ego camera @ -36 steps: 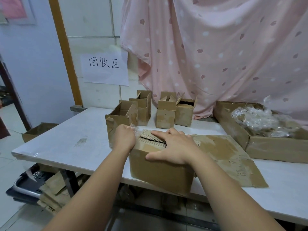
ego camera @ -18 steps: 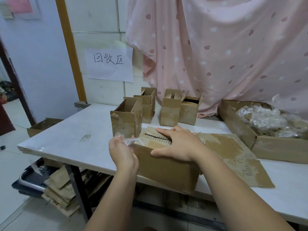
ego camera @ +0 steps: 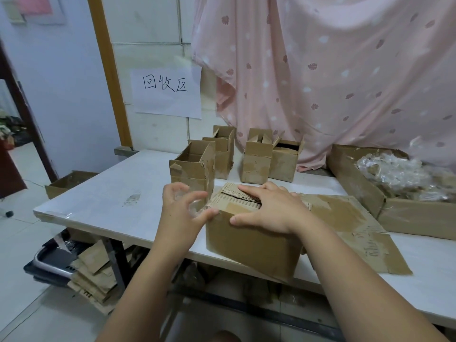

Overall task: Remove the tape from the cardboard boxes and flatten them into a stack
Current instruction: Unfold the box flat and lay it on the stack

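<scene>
A brown cardboard box (ego camera: 251,245) sits at the front edge of the white table (ego camera: 118,193), its torn top flaps closed. My right hand (ego camera: 269,209) lies flat on the box's top, fingers straight, pressing it down. My left hand (ego camera: 183,208) is at the box's left top corner and pinches a strip of clear tape (ego camera: 195,206) that stretches from that corner. A flattened cardboard sheet (ego camera: 355,228) lies on the table to the right of the box.
Several open small boxes (ego camera: 192,169) stand behind. A large carton (ego camera: 404,215) with crumpled clear tape (ego camera: 394,171) sits at the right. Flattened cardboard (ego camera: 93,275) and a dark tray (ego camera: 53,257) lie under the table. A pink curtain (ego camera: 333,70) hangs behind.
My left hand has pulled back from the box's left top edge and lifted outward, drawing clear tape off the corner. My right hand has stayed pressed on the top.
</scene>
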{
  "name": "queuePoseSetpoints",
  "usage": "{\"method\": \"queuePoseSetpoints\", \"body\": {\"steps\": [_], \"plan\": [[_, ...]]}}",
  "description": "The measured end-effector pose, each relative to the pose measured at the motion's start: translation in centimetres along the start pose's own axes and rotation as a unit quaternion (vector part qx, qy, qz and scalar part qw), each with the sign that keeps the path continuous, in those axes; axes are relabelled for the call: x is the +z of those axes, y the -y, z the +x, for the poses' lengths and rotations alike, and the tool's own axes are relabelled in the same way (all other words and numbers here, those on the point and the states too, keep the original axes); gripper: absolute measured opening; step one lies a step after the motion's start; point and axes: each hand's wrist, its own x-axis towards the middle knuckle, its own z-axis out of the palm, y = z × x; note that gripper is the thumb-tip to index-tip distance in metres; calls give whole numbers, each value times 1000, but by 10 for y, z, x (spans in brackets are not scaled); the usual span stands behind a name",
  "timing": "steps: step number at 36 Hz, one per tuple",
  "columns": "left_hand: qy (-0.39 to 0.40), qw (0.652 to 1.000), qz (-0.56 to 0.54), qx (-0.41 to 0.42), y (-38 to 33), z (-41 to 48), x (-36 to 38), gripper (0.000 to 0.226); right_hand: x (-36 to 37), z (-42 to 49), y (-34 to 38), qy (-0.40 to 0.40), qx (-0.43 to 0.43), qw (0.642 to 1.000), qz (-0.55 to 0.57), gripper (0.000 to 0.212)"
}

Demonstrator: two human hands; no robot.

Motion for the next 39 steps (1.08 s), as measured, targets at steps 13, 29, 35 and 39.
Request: {"method": "queuePoseSetpoints", "body": {"steps": [13,29,35,39], "plan": [[97,992,77,12,-5,-9,-16,39,-1,-1,1,5,-3,1000,-5,89],[-51,983,-154,87,-31,-3,-26,37,1,-2,-4,-25,-23,999,30,88],[133,934,-330,8,-51,19,-5,47,2,-4,-4,-104,-55,985,129,79],[141,951,-270,54,-63,24,17,50,2,-7,-7,-145,-71,957,240,85]]}}
